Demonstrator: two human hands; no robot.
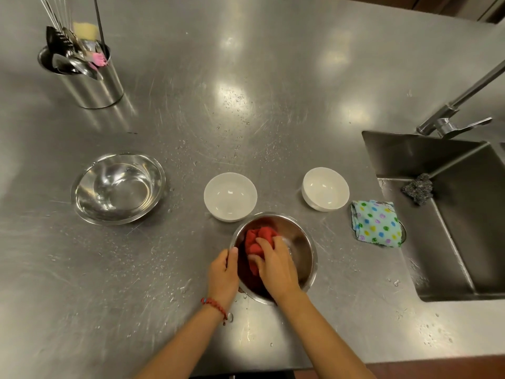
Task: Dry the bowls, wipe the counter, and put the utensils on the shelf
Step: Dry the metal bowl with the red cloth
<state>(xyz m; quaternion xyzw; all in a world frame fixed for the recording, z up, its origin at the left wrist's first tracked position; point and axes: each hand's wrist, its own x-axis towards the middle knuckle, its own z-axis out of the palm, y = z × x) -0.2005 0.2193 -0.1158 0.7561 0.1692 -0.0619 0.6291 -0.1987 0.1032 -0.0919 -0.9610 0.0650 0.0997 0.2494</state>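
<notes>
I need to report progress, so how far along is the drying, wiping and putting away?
Nothing looks finished yet. In hand: the left hand grips the rim of a steel bowl while the right hand presses a red cloth inside it. Left: the big steel bowl and two white bowls, the counter still speckled with droplets, and the utensils standing in their holder.

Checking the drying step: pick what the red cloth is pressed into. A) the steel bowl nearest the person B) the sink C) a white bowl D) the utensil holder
A: the right hand pushes the red cloth inside the near steel bowl, whose rim the left hand grips.
</notes>
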